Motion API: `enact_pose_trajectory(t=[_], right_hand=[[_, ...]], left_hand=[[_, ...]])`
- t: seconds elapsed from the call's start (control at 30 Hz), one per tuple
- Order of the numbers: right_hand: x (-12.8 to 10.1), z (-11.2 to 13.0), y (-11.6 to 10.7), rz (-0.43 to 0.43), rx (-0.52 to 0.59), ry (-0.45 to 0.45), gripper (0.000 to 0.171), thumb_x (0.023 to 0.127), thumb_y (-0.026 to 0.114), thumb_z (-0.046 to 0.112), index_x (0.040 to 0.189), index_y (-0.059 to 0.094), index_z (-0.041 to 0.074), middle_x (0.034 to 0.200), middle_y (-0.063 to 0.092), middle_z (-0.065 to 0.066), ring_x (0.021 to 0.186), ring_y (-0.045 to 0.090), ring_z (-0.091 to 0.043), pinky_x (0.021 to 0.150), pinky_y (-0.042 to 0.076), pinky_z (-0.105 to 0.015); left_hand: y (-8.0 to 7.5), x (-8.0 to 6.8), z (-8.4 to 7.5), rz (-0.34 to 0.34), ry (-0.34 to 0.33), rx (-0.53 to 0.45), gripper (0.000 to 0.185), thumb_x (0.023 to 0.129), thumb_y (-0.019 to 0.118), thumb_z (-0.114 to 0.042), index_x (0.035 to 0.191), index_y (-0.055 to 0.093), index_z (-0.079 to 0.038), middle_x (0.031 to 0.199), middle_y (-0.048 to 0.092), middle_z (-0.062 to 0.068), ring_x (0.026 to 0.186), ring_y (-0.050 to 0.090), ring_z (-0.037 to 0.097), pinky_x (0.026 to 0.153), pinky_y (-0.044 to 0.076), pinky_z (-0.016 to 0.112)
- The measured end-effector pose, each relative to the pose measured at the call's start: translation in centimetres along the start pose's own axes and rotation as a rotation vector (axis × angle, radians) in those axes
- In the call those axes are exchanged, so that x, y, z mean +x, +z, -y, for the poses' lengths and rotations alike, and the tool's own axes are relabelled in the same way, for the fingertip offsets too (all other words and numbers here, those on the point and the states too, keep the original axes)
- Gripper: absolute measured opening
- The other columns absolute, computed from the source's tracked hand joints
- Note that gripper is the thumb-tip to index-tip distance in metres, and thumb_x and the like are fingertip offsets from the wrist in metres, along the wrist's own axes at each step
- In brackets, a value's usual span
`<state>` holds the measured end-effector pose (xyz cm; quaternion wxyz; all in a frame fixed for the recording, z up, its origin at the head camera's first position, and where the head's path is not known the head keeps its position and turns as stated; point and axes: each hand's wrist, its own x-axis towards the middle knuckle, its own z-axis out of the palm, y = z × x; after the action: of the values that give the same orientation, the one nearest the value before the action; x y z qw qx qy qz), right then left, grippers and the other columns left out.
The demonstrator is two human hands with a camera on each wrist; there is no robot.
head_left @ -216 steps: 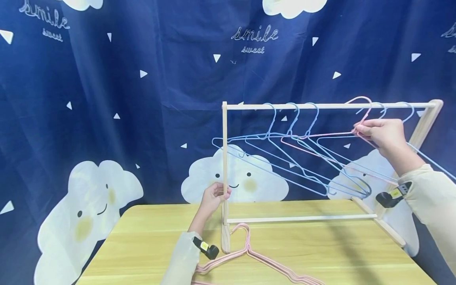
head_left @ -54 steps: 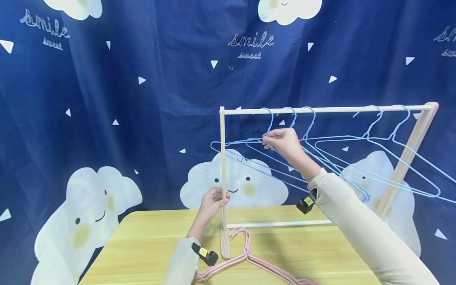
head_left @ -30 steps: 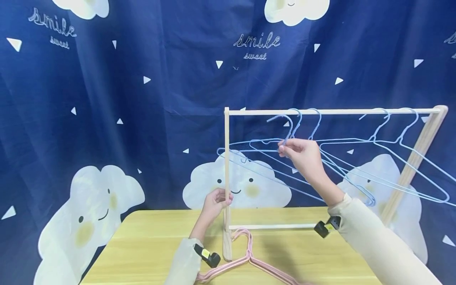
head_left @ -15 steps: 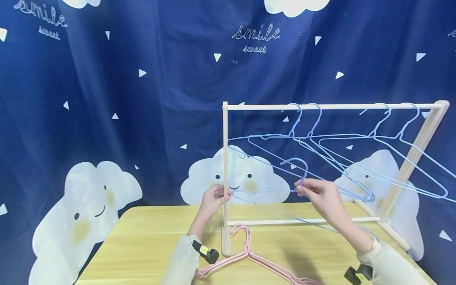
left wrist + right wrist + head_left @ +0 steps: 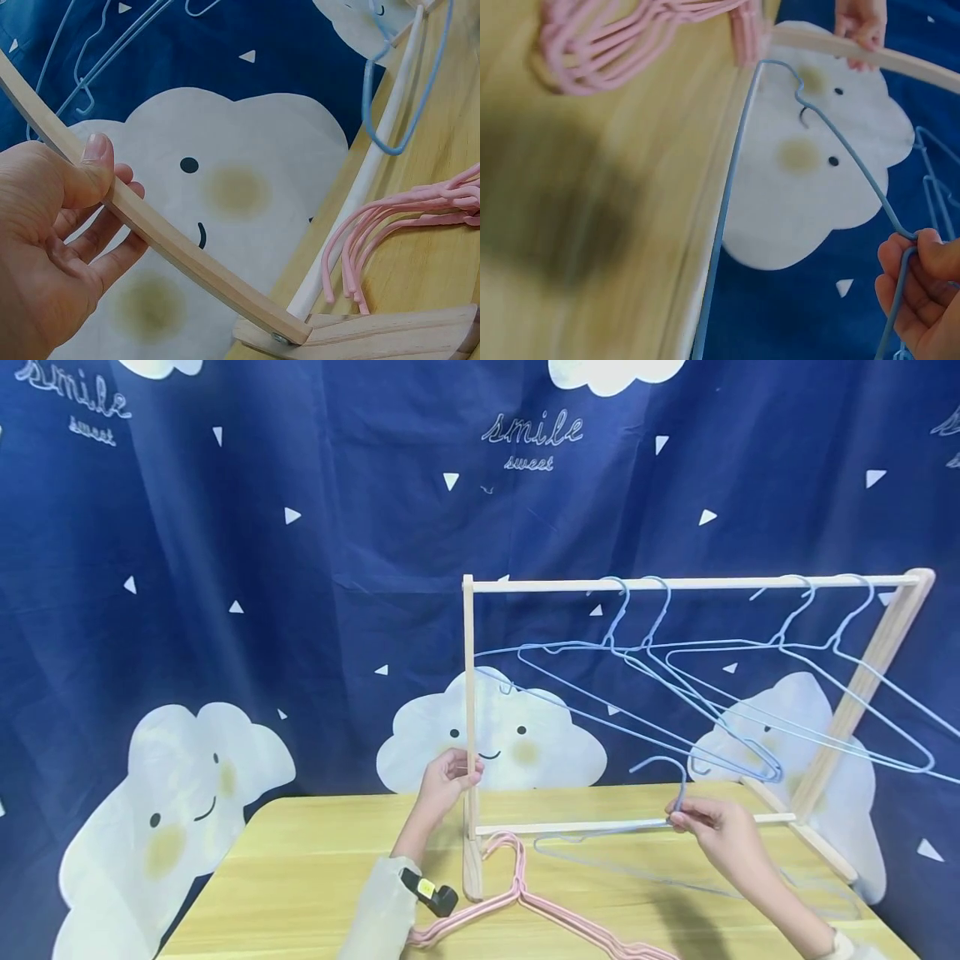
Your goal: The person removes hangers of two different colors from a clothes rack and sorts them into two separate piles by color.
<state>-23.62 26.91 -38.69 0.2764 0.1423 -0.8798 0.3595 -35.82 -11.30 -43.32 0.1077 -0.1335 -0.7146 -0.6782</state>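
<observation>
In the head view my left hand (image 5: 446, 779) pinches the left post (image 5: 470, 693) of a wooden rack; the left wrist view shows thumb and fingertips on this post (image 5: 187, 257). My right hand (image 5: 723, 839) pinches a blue wire hanger (image 5: 683, 781) at the base of its hook, below the top bar (image 5: 540, 586) and off it. The hanger's lower wire is blurred over the table. In the right wrist view thumb and fingers grip the hanger (image 5: 853, 154) at its neck. Several blue hangers (image 5: 617, 618) still hang on the bar, their arms overlapping.
A stack of pink hangers (image 5: 519, 893) lies on the wooden table (image 5: 322, 860) in front of the rack's left foot (image 5: 472, 868). A white lower rail (image 5: 570, 828) joins the posts. A blue curtain (image 5: 360, 527) with clouds hangs behind.
Earlier my right hand held a pink hanger at the bar's right part. Since then it has taken the leftmost blue hanger off the bar and lowered it rightward. My left hand stays on the post.
</observation>
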Motion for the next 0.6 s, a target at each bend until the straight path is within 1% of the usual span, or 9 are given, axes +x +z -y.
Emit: enact_pose_trajectory(t=[0.1, 0.23, 0.33, 0.5, 0.53, 0.6], right_hand=[[-0.9, -1.0, -0.3, 0.001, -0.021, 0.029, 0.003, 0.086, 0.073, -0.003, 0.086, 0.076, -0.002, 0.072, 0.075, -0.005, 0.066, 0.063, 0.006, 0.061, 0.049, -0.009], [-1.9, -2.1, -0.5, 0.009, -0.042, 0.057, 0.002, 0.085, 0.075, -0.002, 0.086, 0.075, -0.003, 0.069, 0.073, 0.0, 0.065, 0.061, 0.007, 0.06, 0.048, -0.01], [-2.3, -2.8, -0.6, 0.034, -0.043, 0.082, 0.003, 0.084, 0.074, -0.003, 0.087, 0.076, -0.003, 0.07, 0.074, -0.001, 0.064, 0.061, 0.006, 0.06, 0.051, -0.014], [-2.6, -4.0, -1.0, 0.096, -0.03, 0.172, 0.007, 0.088, 0.07, -0.004, 0.089, 0.076, -0.002, 0.073, 0.075, -0.004, 0.065, 0.062, 0.004, 0.061, 0.056, -0.018], [-2.6, -4.2, -1.1, 0.11, -0.024, 0.196, 0.007, 0.089, 0.069, -0.004, 0.089, 0.076, -0.002, 0.073, 0.075, -0.004, 0.065, 0.063, 0.004, 0.061, 0.056, -0.018], [-2.6, -5.0, -1.2, 0.134, -0.004, 0.208, 0.008, 0.09, 0.068, -0.004, 0.088, 0.075, -0.003, 0.071, 0.074, -0.004, 0.063, 0.062, 0.003, 0.059, 0.056, -0.02]], left_hand=[[-0.1, 0.1, 0.3, 0.006, -0.003, 0.006, 0.026, 0.085, 0.072, 0.006, 0.111, 0.067, 0.006, 0.1, 0.076, 0.014, 0.089, 0.069, 0.012, 0.087, 0.055, 0.027], [-0.3, 0.0, 0.3, 0.001, -0.009, 0.016, 0.026, 0.085, 0.071, 0.006, 0.111, 0.067, 0.005, 0.1, 0.076, 0.012, 0.09, 0.069, 0.011, 0.087, 0.056, 0.028], [-0.4, -0.1, 0.1, -0.006, -0.008, 0.015, 0.026, 0.085, 0.071, 0.006, 0.11, 0.067, 0.005, 0.101, 0.076, 0.014, 0.09, 0.07, 0.012, 0.088, 0.056, 0.029], [-0.4, 0.0, 0.0, -0.007, -0.004, 0.009, 0.025, 0.085, 0.071, 0.006, 0.11, 0.067, 0.005, 0.102, 0.076, 0.016, 0.091, 0.07, 0.013, 0.088, 0.056, 0.027], [-0.4, 0.0, 0.0, -0.007, -0.004, 0.01, 0.025, 0.085, 0.071, 0.006, 0.11, 0.067, 0.005, 0.102, 0.076, 0.016, 0.091, 0.07, 0.014, 0.088, 0.056, 0.027], [-0.4, 0.0, 0.0, -0.008, -0.003, 0.014, 0.025, 0.085, 0.071, 0.006, 0.11, 0.067, 0.006, 0.102, 0.076, 0.017, 0.092, 0.071, 0.016, 0.088, 0.056, 0.029]])
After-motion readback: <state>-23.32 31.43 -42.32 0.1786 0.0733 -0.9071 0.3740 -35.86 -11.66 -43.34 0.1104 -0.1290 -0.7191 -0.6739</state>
